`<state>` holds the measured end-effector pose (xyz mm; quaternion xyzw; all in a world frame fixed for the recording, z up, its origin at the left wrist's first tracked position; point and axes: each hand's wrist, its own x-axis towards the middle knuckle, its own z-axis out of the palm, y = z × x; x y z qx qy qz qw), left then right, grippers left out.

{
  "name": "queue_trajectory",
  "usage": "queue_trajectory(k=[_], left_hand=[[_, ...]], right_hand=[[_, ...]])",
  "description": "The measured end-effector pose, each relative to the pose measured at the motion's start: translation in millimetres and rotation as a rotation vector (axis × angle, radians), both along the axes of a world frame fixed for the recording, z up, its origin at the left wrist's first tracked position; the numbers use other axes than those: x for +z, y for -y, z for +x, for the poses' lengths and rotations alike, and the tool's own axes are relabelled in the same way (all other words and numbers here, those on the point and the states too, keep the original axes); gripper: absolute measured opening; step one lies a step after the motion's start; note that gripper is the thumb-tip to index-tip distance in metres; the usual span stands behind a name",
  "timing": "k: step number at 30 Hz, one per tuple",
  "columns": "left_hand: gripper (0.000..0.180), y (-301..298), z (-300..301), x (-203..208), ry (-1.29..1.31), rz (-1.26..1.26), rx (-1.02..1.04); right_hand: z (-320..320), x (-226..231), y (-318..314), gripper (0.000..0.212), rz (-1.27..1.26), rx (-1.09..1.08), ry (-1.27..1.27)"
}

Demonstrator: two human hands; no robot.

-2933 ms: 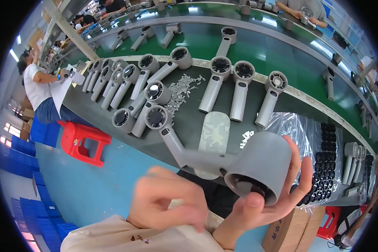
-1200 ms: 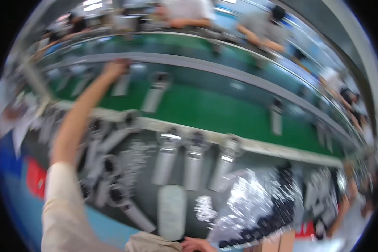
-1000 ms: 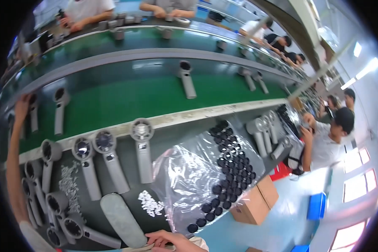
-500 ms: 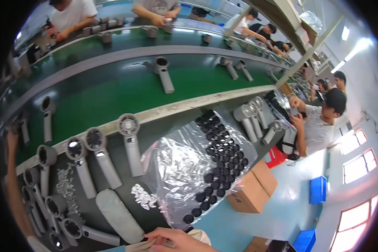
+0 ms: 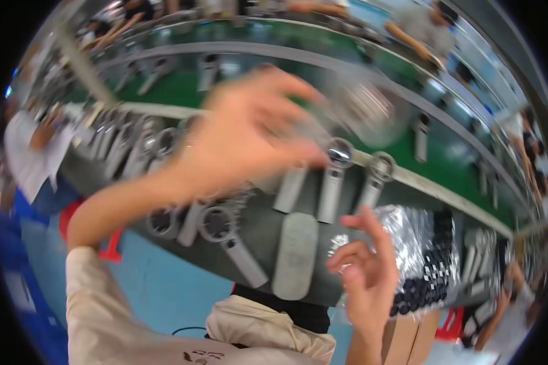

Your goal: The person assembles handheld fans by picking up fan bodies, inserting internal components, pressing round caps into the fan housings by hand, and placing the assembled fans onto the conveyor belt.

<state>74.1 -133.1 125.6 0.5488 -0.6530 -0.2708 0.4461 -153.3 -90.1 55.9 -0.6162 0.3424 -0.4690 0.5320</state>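
Observation:
My left hand (image 5: 249,131) is raised in mid-air over the dark worktable (image 5: 256,231), badly blurred by motion. Its fingers close on a grey hair dryer shell (image 5: 365,106), also blurred, which hangs above the green conveyor belt (image 5: 456,167). Lower right, my right hand (image 5: 365,277) is up, palm toward me, fingers loosely curled and apart with nothing visible in it. It hovers beside a clear plastic bag of small black round parts (image 5: 435,267).
Rows of grey dryer shells (image 5: 219,225) lie on the worktable, with a grey oval pad (image 5: 295,255) near its front edge. A red stool (image 5: 106,249) stands lower left, a cardboard box (image 5: 402,340) lower right. Other people work along the conveyor and at the left (image 5: 30,146).
The view has swung back left. My left hand, out of sight half a second ago, is now up in front with a dryer shell. My right hand has risen from the lower edge.

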Motion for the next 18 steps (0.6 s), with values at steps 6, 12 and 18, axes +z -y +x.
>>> queue_trajectory(k=[6, 12, 18], left_hand=[[0.037, -66, -65, -48, 0.132, -0.344, -0.414], [0.037, -52, -47, -55, 0.324, -0.119, -0.444], [0.034, -80, -29, -58, 0.555, 0.001, -0.404]], right_hand=[[3, -11, -16, 0.032, 0.003, -0.228, 0.086], [-76, -5, 26, 0.017, 0.010, -0.362, -0.382], [-143, -35, 94, 0.039, 0.101, -0.252, -0.874]])
